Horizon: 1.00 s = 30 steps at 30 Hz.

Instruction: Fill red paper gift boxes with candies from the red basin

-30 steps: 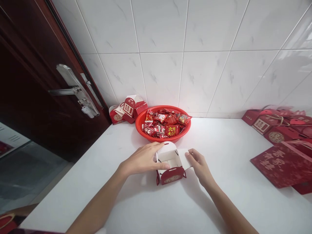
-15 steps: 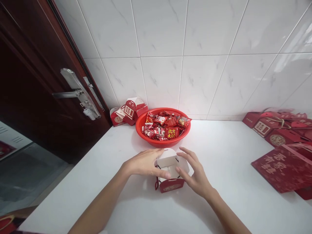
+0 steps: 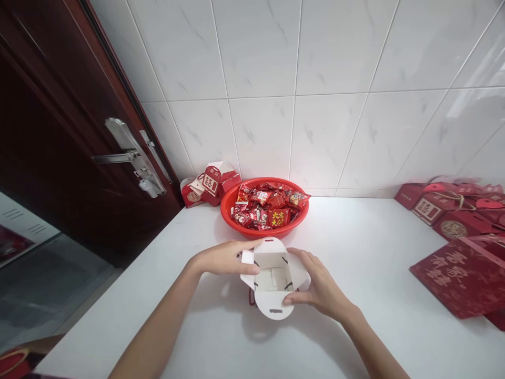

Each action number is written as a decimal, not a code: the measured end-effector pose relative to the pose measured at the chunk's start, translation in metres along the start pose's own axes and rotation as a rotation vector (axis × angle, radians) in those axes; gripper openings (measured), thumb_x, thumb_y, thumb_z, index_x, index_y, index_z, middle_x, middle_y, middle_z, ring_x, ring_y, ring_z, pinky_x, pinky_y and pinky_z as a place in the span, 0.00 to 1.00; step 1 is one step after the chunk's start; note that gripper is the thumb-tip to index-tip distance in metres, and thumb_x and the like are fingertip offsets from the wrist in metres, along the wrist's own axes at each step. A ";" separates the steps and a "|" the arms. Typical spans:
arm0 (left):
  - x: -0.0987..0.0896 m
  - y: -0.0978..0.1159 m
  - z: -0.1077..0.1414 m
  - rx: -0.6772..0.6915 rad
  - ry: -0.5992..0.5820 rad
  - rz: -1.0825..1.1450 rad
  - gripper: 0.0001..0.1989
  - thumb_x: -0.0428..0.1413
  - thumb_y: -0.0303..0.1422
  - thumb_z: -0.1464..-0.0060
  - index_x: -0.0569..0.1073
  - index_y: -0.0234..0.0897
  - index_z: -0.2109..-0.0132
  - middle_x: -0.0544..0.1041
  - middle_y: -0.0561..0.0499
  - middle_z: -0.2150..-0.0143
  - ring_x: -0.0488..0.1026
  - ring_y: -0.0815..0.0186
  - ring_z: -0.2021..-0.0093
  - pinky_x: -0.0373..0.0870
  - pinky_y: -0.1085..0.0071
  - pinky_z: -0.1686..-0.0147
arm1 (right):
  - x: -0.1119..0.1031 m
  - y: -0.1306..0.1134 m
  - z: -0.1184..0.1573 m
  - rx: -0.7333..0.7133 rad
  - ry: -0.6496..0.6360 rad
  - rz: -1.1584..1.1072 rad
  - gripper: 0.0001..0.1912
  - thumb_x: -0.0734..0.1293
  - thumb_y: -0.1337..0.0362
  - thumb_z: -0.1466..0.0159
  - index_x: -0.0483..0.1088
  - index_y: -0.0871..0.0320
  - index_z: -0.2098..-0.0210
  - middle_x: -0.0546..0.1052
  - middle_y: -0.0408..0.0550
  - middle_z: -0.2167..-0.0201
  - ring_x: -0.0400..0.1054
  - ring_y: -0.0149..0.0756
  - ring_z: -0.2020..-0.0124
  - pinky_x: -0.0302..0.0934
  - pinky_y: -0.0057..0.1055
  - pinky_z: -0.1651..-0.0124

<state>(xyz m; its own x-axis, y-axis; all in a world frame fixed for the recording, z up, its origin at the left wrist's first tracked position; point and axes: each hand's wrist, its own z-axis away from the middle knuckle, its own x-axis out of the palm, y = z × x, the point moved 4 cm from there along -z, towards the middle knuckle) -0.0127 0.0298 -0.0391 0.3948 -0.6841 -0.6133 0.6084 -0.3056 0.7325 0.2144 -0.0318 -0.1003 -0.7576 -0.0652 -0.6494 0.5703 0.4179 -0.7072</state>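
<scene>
A small paper gift box (image 3: pixel 268 301), white inside and red outside, stands with its top flaps spread outward and nothing visible in it. Dark cord bits show at its inner corners, and a red loop hangs at its near left. My left hand (image 3: pixel 219 258) holds the left side, thumb over the left flap and fingers toward the far flap. On the right, my right hand (image 3: pixel 317 281) grips the box with its thumb on the near flap and fingers along the far right corner. Just beyond is a red plastic basket (image 3: pixel 260 231) filled with red-wrapped sweets (image 3: pixel 272 202).
Folded red gift boxes (image 3: pixel 213 181) lie left of the basket against the tiled wall (image 3: pixel 260 137). More red boxes (image 3: pixel 450 210) and a red gift bag (image 3: pixel 453 276) are on the right of the white table (image 3: pixel 197 326). A dark door (image 3: pixel 67 105) stands at left.
The box's near flap has folded outward and its opening now faces up more. Both hands have closed in on the box's sides.
</scene>
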 end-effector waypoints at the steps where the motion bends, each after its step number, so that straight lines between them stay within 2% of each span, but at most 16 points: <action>1: -0.003 -0.002 -0.001 0.018 0.008 0.002 0.39 0.60 0.46 0.44 0.57 0.50 0.29 0.69 0.50 0.33 0.68 0.53 0.37 0.68 0.65 0.42 | 0.001 0.001 0.000 0.017 0.016 0.001 0.46 0.77 0.40 0.50 0.62 0.49 0.38 0.72 0.55 0.41 0.68 0.55 0.43 0.66 0.48 0.45; 7: -0.012 0.003 -0.001 0.155 0.009 0.029 0.29 0.57 0.44 0.39 0.65 0.50 0.32 0.69 0.50 0.33 0.68 0.56 0.36 0.68 0.66 0.43 | 0.006 0.006 0.003 0.002 0.091 0.006 0.48 0.74 0.39 0.46 0.57 0.47 0.33 0.67 0.57 0.36 0.65 0.57 0.39 0.66 0.50 0.42; 10: -0.018 0.009 -0.001 0.138 0.036 0.004 0.28 0.56 0.46 0.39 0.68 0.47 0.34 0.75 0.48 0.38 0.71 0.57 0.40 0.68 0.66 0.43 | 0.006 0.004 0.004 -0.051 0.138 0.017 0.47 0.73 0.40 0.44 0.55 0.47 0.32 0.66 0.58 0.35 0.64 0.57 0.37 0.66 0.50 0.41; 12: -0.029 0.009 -0.002 0.081 0.131 -0.024 0.28 0.57 0.47 0.40 0.71 0.42 0.37 0.79 0.47 0.44 0.75 0.57 0.44 0.70 0.66 0.46 | 0.005 0.002 0.004 -0.086 0.174 0.013 0.45 0.72 0.40 0.42 0.55 0.48 0.32 0.65 0.58 0.35 0.63 0.57 0.36 0.66 0.50 0.40; 14: -0.043 0.006 -0.004 0.035 0.275 -0.051 0.27 0.55 0.49 0.41 0.75 0.39 0.41 0.82 0.46 0.49 0.77 0.56 0.48 0.72 0.64 0.47 | 0.003 0.001 0.004 -0.109 0.210 -0.003 0.43 0.70 0.41 0.40 0.55 0.48 0.32 0.66 0.59 0.35 0.64 0.56 0.37 0.66 0.49 0.41; 17: -0.070 0.000 -0.011 0.008 0.486 -0.114 0.25 0.54 0.49 0.42 0.78 0.39 0.45 0.81 0.46 0.48 0.77 0.55 0.49 0.71 0.62 0.46 | -0.001 -0.001 0.005 -0.135 0.283 -0.040 0.38 0.67 0.42 0.36 0.54 0.50 0.33 0.66 0.60 0.35 0.69 0.55 0.41 0.67 0.49 0.43; 19: -0.085 -0.006 -0.020 -0.015 0.542 -0.168 0.25 0.54 0.49 0.43 0.79 0.39 0.46 0.80 0.45 0.46 0.77 0.53 0.48 0.71 0.62 0.46 | -0.004 -0.002 0.006 -0.150 0.344 -0.074 0.33 0.64 0.45 0.32 0.55 0.50 0.33 0.66 0.60 0.36 0.71 0.52 0.44 0.69 0.48 0.45; 21: -0.094 -0.011 -0.032 -0.046 0.501 -0.229 0.26 0.55 0.48 0.45 0.79 0.38 0.47 0.80 0.44 0.46 0.77 0.52 0.48 0.71 0.63 0.47 | -0.007 -0.003 0.007 -0.153 0.393 -0.103 0.28 0.62 0.47 0.30 0.56 0.49 0.35 0.67 0.59 0.38 0.73 0.49 0.47 0.70 0.46 0.47; 23: -0.098 -0.016 -0.045 -0.080 0.403 -0.291 0.28 0.57 0.49 0.49 0.78 0.37 0.46 0.79 0.43 0.43 0.75 0.50 0.45 0.70 0.64 0.47 | -0.009 -0.003 0.008 -0.143 0.422 -0.119 0.25 0.61 0.49 0.29 0.58 0.50 0.36 0.69 0.58 0.39 0.74 0.47 0.49 0.70 0.44 0.48; 27: -0.092 -0.023 -0.072 -0.141 0.220 -0.443 0.37 0.63 0.52 0.57 0.75 0.38 0.42 0.74 0.41 0.39 0.70 0.47 0.39 0.66 0.64 0.44 | -0.010 -0.002 0.008 -0.102 0.447 -0.130 0.23 0.61 0.51 0.29 0.60 0.51 0.39 0.70 0.59 0.41 0.75 0.46 0.52 0.71 0.44 0.50; 30: -0.086 -0.024 -0.086 -0.157 0.196 -0.558 0.38 0.65 0.49 0.60 0.74 0.41 0.41 0.75 0.42 0.40 0.70 0.47 0.39 0.67 0.64 0.45 | -0.009 -0.001 0.007 -0.081 0.455 -0.135 0.22 0.60 0.50 0.29 0.61 0.52 0.40 0.71 0.58 0.43 0.75 0.46 0.53 0.71 0.45 0.51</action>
<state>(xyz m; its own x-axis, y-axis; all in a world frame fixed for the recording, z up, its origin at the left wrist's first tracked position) -0.0021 0.1536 -0.0294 0.0981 -0.3098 -0.9457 0.8485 -0.4706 0.2422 0.2231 -0.0376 -0.0953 -0.8954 0.2721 -0.3524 0.4446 0.5031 -0.7411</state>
